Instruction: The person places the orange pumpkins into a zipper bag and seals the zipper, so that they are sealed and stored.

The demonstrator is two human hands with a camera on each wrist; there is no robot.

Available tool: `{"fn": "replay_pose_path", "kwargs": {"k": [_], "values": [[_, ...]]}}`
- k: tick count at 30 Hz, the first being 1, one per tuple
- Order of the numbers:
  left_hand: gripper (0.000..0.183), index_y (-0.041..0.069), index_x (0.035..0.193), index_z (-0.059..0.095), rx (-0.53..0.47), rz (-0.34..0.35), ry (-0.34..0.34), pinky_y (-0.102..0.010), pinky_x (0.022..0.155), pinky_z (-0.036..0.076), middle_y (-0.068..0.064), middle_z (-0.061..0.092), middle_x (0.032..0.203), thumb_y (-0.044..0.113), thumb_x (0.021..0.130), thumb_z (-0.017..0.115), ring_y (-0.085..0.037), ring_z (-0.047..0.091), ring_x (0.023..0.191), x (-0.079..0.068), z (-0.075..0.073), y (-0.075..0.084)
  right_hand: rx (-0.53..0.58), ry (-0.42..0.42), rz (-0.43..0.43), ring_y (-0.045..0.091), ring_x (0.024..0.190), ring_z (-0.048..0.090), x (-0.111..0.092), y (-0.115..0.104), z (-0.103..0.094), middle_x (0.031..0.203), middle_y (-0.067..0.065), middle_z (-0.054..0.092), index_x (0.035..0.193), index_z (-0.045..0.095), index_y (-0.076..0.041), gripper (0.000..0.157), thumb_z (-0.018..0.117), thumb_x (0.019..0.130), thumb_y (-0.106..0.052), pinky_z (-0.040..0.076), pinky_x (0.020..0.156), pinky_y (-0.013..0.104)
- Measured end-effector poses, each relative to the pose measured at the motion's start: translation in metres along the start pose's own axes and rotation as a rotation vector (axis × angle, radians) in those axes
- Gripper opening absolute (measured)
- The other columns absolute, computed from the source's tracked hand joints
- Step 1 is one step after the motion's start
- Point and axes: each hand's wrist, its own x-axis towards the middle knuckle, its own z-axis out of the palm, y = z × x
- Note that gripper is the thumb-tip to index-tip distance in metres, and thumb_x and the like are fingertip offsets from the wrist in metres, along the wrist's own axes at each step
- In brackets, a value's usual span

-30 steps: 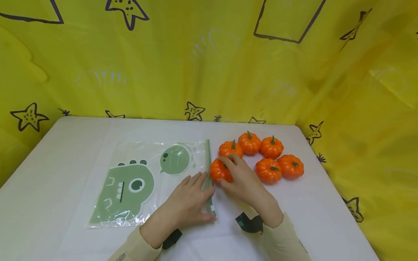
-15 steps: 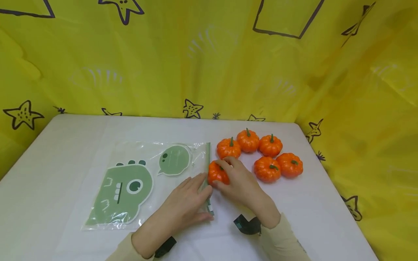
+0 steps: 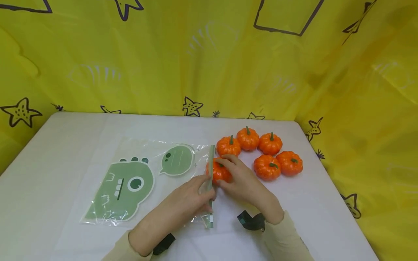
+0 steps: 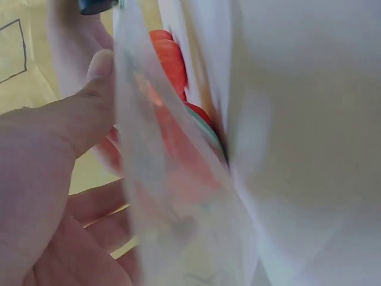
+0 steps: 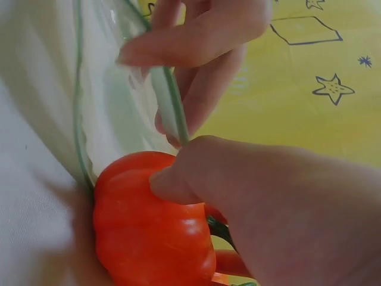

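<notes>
A clear zip bag (image 3: 130, 188) with a green dinosaur print lies on the table, its mouth facing right. My left hand (image 3: 186, 197) pinches the upper edge of that mouth and holds it raised. My right hand (image 3: 243, 181) grips a small orange toy pumpkin (image 3: 223, 175) with a green stem. This pumpkin sits at the bag's opening, its left side behind the raised film. In the right wrist view the mouth's two green edges (image 5: 174, 113) stand apart, with the pumpkin (image 5: 149, 217) at the gap. Through blurred film, the left wrist view shows the pumpkin's red-orange side (image 4: 184, 149).
Several more orange pumpkins (image 3: 267, 168) stand in a loose group beyond and right of my right hand. The white table (image 3: 75, 145) ends at a yellow curtain (image 3: 156, 65) behind and to the right. Dark wrist mounts (image 3: 250, 220) hang under both forearms.
The left hand, earlier flat on the bag beside its mouth, now pinches and lifts the upper edge. The right hand has brought the pumpkin slightly left, to the opening.
</notes>
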Motion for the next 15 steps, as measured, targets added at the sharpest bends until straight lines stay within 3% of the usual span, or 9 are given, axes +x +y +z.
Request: {"fn": "replay_pose_path", "kwargs": {"k": [6, 10, 15], "values": [[0.049, 0.03, 0.122, 0.062, 0.04, -0.065, -0.033, -0.042, 0.105, 0.049, -0.017, 0.053, 0.14, 0.037, 0.076, 0.078, -0.032, 0.052, 0.13, -0.0015, 0.0027, -0.0061, 0.026, -0.01, -0.031, 0.027, 0.124, 0.056, -0.0002, 0.0018, -0.0025, 0.139, 0.008, 0.052, 0.137, 0.058, -0.013, 0.055, 0.074, 0.084, -0.019, 0.052, 0.102, 0.045], [0.041, 0.026, 0.113, 0.061, 0.09, -0.075, -0.015, -0.044, 0.105, 0.049, -0.022, 0.055, 0.137, 0.038, 0.077, 0.077, -0.036, 0.054, 0.128, -0.0006, 0.0069, -0.0078, 0.045, -0.001, -0.04, 0.026, 0.125, 0.056, -0.0003, 0.0033, -0.002, 0.139, 0.006, 0.053, 0.135, 0.059, -0.012, 0.053, 0.074, 0.085, -0.02, 0.051, 0.104, 0.045], [0.036, 0.019, 0.098, 0.056, 0.113, -0.042, 0.087, -0.044, 0.104, 0.049, -0.025, 0.056, 0.135, 0.04, 0.076, 0.074, -0.037, 0.057, 0.124, 0.0013, 0.0086, -0.0097, 0.076, 0.026, -0.061, 0.025, 0.129, 0.054, 0.0018, 0.0044, -0.0008, 0.14, 0.005, 0.053, 0.134, 0.059, -0.011, 0.054, 0.077, 0.086, -0.026, 0.048, 0.107, 0.045]]}}
